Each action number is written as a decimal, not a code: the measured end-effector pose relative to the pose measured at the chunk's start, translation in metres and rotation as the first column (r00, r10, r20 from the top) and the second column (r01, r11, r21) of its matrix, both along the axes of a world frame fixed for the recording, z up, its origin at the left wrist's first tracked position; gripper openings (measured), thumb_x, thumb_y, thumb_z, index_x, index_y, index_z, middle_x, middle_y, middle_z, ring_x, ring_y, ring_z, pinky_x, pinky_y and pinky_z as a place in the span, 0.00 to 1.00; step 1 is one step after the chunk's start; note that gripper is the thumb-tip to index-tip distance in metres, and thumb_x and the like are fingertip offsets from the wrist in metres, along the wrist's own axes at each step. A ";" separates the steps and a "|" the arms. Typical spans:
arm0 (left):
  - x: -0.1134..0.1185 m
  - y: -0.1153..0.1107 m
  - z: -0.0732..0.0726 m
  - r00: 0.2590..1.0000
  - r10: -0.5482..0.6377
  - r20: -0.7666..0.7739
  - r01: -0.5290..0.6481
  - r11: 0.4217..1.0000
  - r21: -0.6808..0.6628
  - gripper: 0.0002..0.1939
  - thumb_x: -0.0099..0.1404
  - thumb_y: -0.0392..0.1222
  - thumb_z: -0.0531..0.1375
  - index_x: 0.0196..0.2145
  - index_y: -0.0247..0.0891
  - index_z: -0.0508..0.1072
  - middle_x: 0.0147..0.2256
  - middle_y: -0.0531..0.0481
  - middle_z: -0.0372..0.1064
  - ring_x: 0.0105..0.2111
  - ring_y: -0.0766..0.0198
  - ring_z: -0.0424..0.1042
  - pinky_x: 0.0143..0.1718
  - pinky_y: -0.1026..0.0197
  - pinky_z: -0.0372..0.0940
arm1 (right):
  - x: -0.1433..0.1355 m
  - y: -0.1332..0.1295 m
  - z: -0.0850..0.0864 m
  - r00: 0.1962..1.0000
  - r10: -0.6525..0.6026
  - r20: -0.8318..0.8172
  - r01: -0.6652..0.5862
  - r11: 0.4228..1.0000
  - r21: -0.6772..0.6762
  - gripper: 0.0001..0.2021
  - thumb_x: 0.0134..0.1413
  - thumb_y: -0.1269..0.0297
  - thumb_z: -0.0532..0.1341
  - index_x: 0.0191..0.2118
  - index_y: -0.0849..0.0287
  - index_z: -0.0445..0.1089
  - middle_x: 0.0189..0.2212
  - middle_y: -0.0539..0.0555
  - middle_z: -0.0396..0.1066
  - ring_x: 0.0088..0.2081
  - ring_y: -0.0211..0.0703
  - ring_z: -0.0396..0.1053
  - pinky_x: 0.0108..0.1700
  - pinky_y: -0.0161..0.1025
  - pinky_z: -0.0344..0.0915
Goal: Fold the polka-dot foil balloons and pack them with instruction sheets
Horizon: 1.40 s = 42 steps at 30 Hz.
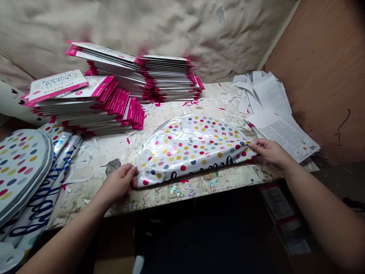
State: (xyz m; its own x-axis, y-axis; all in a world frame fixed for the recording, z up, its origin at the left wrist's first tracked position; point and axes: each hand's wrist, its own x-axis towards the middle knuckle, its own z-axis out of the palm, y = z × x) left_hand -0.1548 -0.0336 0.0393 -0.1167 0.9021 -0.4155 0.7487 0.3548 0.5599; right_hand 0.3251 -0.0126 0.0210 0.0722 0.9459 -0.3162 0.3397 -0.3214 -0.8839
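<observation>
A white foil balloon (196, 148) with multicoloured dots and black script lies flat on the table before me, its near edge folded over into a half-round shape. At its left corner, my left hand (125, 179) pinches the folded edge. The opposite corner is gripped between the thumb and fingers of my right hand (266, 152). Shiny round confetti (184, 189) is scattered just under the near fold, close to the table edge.
Stacks of pink-and-white packets (171, 78) stand at the back, with a leaning pile (94, 102) at left. More dotted foil balloons (23, 163) lie far left. Loose paper sheets (268, 95) and a printed sheet (285, 135) lie right, beside a brown panel (322, 76). Paper scraps litter the worktable (114, 207).
</observation>
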 end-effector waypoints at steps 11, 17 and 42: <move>0.075 -0.029 -0.022 0.653 -0.544 -0.527 0.739 0.609 0.288 0.34 0.64 0.59 0.47 0.61 0.34 0.55 0.62 0.38 0.45 0.62 0.43 0.44 0.58 0.42 0.46 | 0.000 0.012 0.004 0.999 0.038 0.018 -0.034 0.978 -0.207 0.19 0.35 0.52 0.69 0.31 0.58 0.67 0.18 0.47 0.68 0.12 0.28 0.52 0.12 0.30 0.47; 0.067 -0.002 -0.029 0.632 -0.525 -0.570 0.703 0.699 0.135 0.35 0.63 0.62 0.45 0.63 0.47 0.46 0.65 0.42 0.31 0.63 0.39 0.32 0.56 0.34 0.40 | 0.013 0.005 0.001 0.987 0.063 -0.150 -0.102 0.958 -0.269 0.16 0.42 0.52 0.65 0.28 0.58 0.62 0.10 0.41 0.58 0.10 0.26 0.48 0.11 0.26 0.40; 0.100 0.001 -0.010 0.521 -0.576 -0.630 0.833 0.505 0.227 0.40 0.65 0.62 0.40 0.63 0.27 0.44 0.64 0.35 0.36 0.64 0.48 0.35 0.60 0.47 0.45 | 0.012 -0.006 0.010 0.946 -0.176 -0.273 0.186 0.982 0.014 0.24 0.34 0.69 0.70 0.42 0.57 0.65 0.22 0.42 0.64 0.22 0.31 0.64 0.20 0.26 0.61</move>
State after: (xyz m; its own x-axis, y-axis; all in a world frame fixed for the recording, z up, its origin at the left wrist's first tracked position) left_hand -0.0544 -0.0323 0.0296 0.6127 0.7897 -0.0299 0.7903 -0.6122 0.0242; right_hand 0.3371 -0.0184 0.0309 0.1605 0.9368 -0.3108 0.0266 -0.3189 -0.9474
